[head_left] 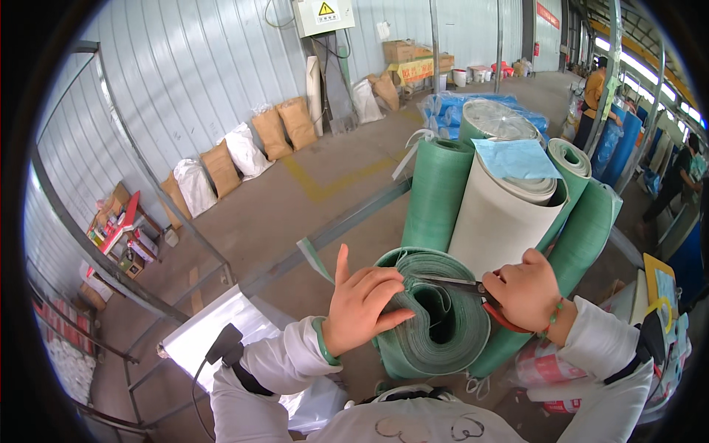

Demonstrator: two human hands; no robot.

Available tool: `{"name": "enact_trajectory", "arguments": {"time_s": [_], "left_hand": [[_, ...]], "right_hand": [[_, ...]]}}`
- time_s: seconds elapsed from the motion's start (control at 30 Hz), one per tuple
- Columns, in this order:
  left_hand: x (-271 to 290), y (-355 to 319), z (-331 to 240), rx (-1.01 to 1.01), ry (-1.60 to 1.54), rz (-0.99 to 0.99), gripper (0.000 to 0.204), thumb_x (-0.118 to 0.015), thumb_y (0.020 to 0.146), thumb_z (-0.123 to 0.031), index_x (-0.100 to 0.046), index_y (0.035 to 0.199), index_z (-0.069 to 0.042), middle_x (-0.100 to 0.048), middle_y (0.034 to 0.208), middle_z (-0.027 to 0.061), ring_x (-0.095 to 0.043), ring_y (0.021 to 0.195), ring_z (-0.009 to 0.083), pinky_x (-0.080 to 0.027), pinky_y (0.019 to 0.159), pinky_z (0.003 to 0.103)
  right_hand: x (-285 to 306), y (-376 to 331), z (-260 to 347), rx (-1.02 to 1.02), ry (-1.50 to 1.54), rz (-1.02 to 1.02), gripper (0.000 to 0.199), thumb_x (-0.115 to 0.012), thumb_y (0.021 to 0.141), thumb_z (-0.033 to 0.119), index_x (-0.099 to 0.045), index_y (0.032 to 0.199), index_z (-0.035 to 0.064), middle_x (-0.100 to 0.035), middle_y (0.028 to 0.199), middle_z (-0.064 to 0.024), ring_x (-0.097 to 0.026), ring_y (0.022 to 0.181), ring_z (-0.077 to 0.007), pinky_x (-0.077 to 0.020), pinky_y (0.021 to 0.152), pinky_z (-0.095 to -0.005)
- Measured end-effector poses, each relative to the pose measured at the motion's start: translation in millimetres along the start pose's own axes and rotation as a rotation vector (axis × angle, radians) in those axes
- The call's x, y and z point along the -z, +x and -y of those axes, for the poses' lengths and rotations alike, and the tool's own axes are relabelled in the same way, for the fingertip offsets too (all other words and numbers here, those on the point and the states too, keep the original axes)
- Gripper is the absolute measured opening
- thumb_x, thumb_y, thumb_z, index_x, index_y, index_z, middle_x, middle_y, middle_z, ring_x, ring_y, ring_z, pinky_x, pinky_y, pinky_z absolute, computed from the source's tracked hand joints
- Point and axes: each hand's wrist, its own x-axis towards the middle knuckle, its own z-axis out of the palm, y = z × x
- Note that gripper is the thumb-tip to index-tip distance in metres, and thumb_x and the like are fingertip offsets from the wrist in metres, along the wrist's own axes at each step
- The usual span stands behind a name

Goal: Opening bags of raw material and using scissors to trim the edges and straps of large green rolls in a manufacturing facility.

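Left hand (360,306) lies flat with fingers pressed on the near rim of an upright green roll (432,325) standing on the floor right in front of the person, thumb sticking up; right hand (526,289) is closed around red-handled scissors (480,292), blades laid across the roll's top edge. Just behind stand more upright rolls, green (436,196) and white (496,221), a blue sheet (515,159) on top. Farther off, brown and white sacks (244,151) lean along the corrugated wall (185,74).
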Motion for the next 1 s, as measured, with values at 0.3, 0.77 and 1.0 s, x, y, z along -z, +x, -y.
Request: {"name": "enact_trajectory", "arguments": {"time_s": [0.3,0.77,1.0], "left_hand": [[-14,-10,0,-0.143,0.002,-0.219,0.020,-0.074,0.060,-0.025,-0.059,0.067,-0.015,-0.056,0.080,-0.0055,-0.053,0.084,0.0159,-0.009,0.105,0.057],[-93,-181,67,0.962,-0.538,-0.298,0.038,-0.060,0.079,-0.015,-0.049,0.113,-0.002,-0.050,0.115,0.0180,-0.049,0.104,0.0299,-0.038,0.093,0.037],[-188,-282,27,1.636,-1.970,0.184,0.049,-0.054,0.087,-0.031,-0.035,0.127,-0.009,-0.041,0.123,0.0178,-0.042,0.114,0.0332,-0.035,0.098,0.045]], "right_hand": [[7,47,-14,-0.046,0.056,-0.078,0.024,-0.063,0.067,0.017,-0.059,0.090,0.0149,-0.059,0.073,0.0000,-0.058,0.067,-0.0183,-0.0352,0.069,-0.0348],[57,35,59,0.010,0.509,-0.011,0.038,-0.066,0.073,0.035,-0.057,0.098,0.0078,-0.055,0.085,-0.0050,-0.054,0.082,-0.0222,-0.0403,0.071,-0.0355],[51,44,69,0.088,0.402,0.186,0.049,-0.067,0.071,0.036,-0.055,0.107,0.0033,-0.053,0.078,-0.0040,-0.053,0.076,-0.0212,-0.0399,0.075,-0.0353]]}}
